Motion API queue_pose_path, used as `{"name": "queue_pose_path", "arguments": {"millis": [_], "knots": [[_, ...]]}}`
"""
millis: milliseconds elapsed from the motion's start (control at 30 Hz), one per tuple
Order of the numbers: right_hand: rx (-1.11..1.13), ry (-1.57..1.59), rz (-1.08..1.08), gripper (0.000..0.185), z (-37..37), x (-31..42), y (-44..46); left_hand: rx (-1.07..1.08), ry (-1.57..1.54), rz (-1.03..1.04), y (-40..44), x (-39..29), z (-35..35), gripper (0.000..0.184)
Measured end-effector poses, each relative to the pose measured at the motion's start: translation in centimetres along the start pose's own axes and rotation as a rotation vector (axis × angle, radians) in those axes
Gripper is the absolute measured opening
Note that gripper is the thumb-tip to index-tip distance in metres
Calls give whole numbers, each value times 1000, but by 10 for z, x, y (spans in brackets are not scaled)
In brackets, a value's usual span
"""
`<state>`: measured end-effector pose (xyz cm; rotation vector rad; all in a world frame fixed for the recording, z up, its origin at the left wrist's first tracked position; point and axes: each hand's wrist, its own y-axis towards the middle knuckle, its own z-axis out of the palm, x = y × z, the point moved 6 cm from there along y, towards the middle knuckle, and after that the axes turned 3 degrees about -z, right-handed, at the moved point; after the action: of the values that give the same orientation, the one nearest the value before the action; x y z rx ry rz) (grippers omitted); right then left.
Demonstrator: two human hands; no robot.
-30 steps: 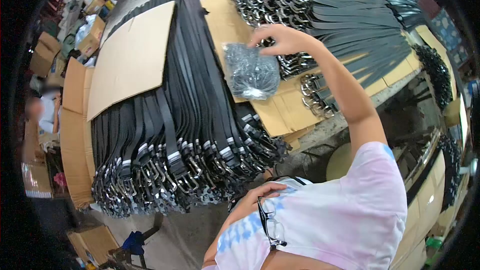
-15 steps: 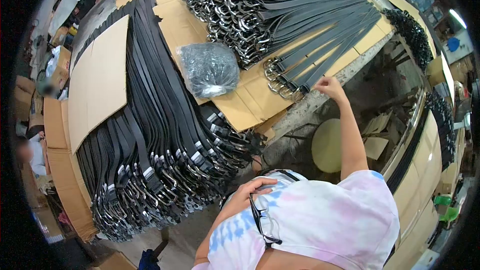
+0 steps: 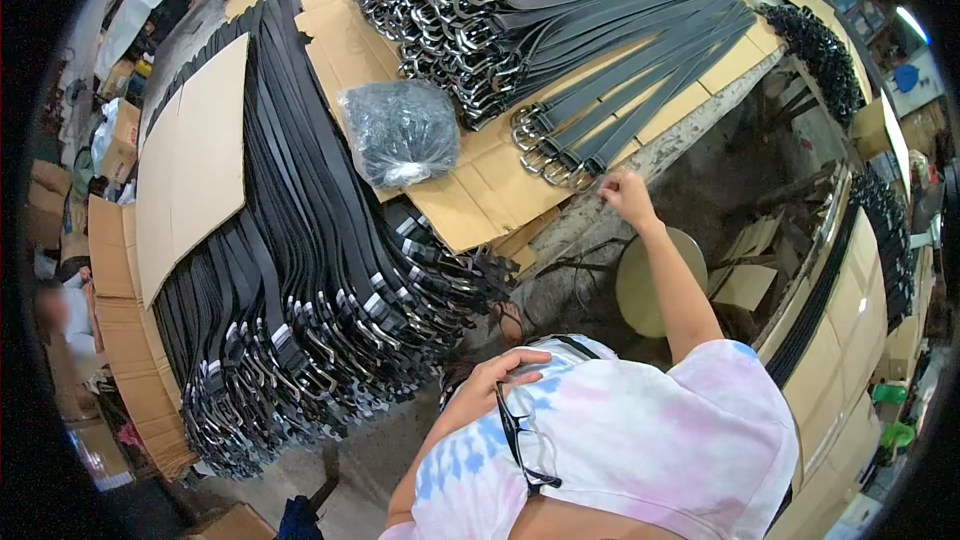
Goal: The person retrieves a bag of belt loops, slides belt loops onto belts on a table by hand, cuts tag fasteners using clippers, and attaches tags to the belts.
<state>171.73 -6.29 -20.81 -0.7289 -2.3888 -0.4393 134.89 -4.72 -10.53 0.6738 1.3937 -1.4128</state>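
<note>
My right hand [image 3: 628,199] is just off the ends of a fan of dark grey belts [image 3: 640,90]. Its fingers are curled together, and I cannot make out whether anything is between them. Close to the fingertips lie several metal belt buckles [image 3: 560,168] at the cardboard's edge. My left hand [image 3: 505,372] rests against the front of my tie-dye shirt [image 3: 640,430], its fingers stretched out. A pair of glasses [image 3: 520,445] hangs from the shirt. Left of the belts sits a clear plastic bag [image 3: 402,130] with dark contents.
A thick pile of black belts [image 3: 290,190] hangs over the table at left, partly under a cardboard sheet [image 3: 200,165]. More buckles [image 3: 440,20] are heaped at the back. A round stool [image 3: 650,285] stands below my right arm. A person [image 3: 70,315] is at far left.
My right hand has shifted slightly left and down in view, staying beside the buckles. The table's contents shifted slightly left with the view. My left hand stays on the shirt.
</note>
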Motion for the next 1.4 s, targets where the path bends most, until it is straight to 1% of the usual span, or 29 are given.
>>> {"name": "queue_pose_path", "arguments": {"millis": [67, 100, 133, 167, 200, 233, 300, 333, 367, 433, 467, 533, 567, 600, 667, 700, 733, 767, 833, 867, 933, 967, 1033, 1067, 1100, 1200, 1300, 1367, 1400], "knots": [[135, 102, -15, 9, 0, 15, -16, -14, -36, -13, 2, 7, 0, 29], [133, 103, -8, 9, -4, 23, -25, -27, -74, -22, 3, 10, 0, 28], [309, 184, 12, 9, 4, 31, -37, -19, -74, -29, 3, 6, 2, 28], [483, 266, 34, 10, 12, 35, -51, -43, -49, -98, 3, 2, 3, 28], [419, 319, -26, 14, 13, 31, -58, -68, -24, -166, 5, 0, 2, 28], [418, 319, -20, 14, 13, 21, -60, -62, -23, -169, 8, 0, 3, 28], [135, 257, 76, 20, -8, -5, -61, -82, 60, -133, 9, -1, 2, 29], [108, 367, 257, 23, -12, -25, -65, -101, 138, -40, 11, -5, 2, 30], [37, 439, 315, 22, -11, -51, -68, -102, 137, -111, 10, -4, 1, 30], [-43, 532, 487, 16, -12, -95, -88, -149, 152, -88, 10, 4, -4, 30], [-43, 532, 497, 16, -6, -107, -101, -181, 219, -60, 10, 3, -8, 29], [121, 13, 487, 25, 7, -120, -130, -184, 212, -54, 8, 2, -14, 30], [141, -21, 442, 34, 19, -117, -147, -193, 206, -45, 6, 1, -18, 31], [201, -16, 399, 31, 29, -100, -161, -191, 241, -49, 5, -5, -20, 29], [440, 41, 389, 30, 74, -97, -198, -197, 237, -46, 1, -4, -26, 28], [583, -37, 342, 27, 98, -98, -216, -207, 227, -33, 0, -3, -29, 27], [681, -189, 236, 28, 123, -105, -238, -199, 211, 5, 0, 2, -32, 26], [846, -340, 261, 33, 145, -115, -258, -192, 213, 1, 0, -1, -33, 26], [1143, -687, 70, 31, 146, -81, -271, -180, 243, -5, -1, -9, -35, 26], [1156, -679, 75, 31, 149, -82, -282, -176, 239, -19, -2, -8, -36, 26], [1116, -1020, -224, 28, 145, -81, -298, -117, 207, -21, -5, -6, -34, 26], [1124, -1017, -224, 28, 143, -84, -301, -117, 202, -27, -7, -6, -34, 26], [1477, -1235, -355, 34, 135, -92, -313, -69, 211, -98, -12, -6, -32, 26], [1433, -1400, -465, 40, 139, -105, -319, -72, 208, -109, -15, -6, -34, 26], [1442, -1388, -475, 40, 137, -104, -318, -20, 218, -119, -18, -6, -33, 27], [1538, -1498, -668, 43, 123, -92, -304, 77, 209, -133, -29, 1, -32, 28], [1461, -1605, -785, 50, 127, -82, -292, 135, 165, -118, -40, 17, -30, 31], [1601, -1644, -749, 58, 137, -96, -299, 148, 139, -107, -50, 23, -31, 32], [1594, -1656, -761, 58, 143, -103, -303, 144, 132, -117, -54, 25, -33, 32]]}}
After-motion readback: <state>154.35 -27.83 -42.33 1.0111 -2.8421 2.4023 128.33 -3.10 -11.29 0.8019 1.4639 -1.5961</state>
